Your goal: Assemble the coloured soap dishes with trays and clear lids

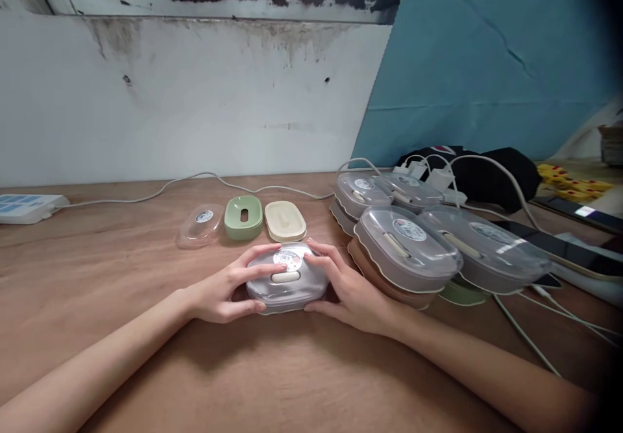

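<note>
A grey plastic box with a clear lid (287, 296) sits on the wooden table in front of me. On its lid are a round printed sticker (287, 261) and a cream oval piece (285, 277). My left hand (231, 287) grips the box's left side, thumb at the near edge and fingers across the lid. From the right, my right hand (348, 290) grips it the same way, fingertips by the sticker. Just behind lie a loose clear lid (200, 225), a green tray with an oval slot (244, 219) and a cream tray-shaped part (285, 221).
Several similar lidded boxes (409, 248) are stacked to the right. Beyond them are white chargers and cables (440, 178), a black bag (496, 176) and a phone (559, 248). A power strip (32, 208) stands at the far left, its cord running along the wall.
</note>
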Tool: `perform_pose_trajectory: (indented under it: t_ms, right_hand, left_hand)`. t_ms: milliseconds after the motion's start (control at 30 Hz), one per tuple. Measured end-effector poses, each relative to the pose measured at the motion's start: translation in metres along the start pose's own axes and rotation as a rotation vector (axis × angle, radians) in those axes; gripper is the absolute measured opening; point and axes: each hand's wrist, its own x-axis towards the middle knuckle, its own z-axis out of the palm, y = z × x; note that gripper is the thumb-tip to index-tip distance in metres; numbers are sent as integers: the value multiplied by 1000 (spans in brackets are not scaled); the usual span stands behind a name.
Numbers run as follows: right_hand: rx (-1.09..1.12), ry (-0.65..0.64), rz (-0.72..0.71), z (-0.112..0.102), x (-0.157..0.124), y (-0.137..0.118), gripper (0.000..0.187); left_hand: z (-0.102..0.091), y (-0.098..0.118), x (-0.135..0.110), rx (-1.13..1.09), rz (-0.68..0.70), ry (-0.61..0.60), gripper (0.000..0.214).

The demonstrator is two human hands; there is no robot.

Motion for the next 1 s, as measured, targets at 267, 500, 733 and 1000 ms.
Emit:
perform_pose_trajectory:
  t_ms: [267, 500, 733, 1000]
  right_hand:
    - [152, -5, 52, 1, 0, -1, 57]
    - [329, -12, 84, -2, 6, 5, 50]
    - [-1, 122, 123, 7, -17, -27, 60]
    - [-209, 109, -363, 3, -26, -47, 58]
  left_hand:
    - [-1, -6, 2, -175, -83, 51, 52]
    - [-8, -9, 2, -189, -115, 6, 53]
    - [-4, -16, -10, 180, 42, 134, 51]
    - [5, -27, 5, 503, -34, 181, 47]
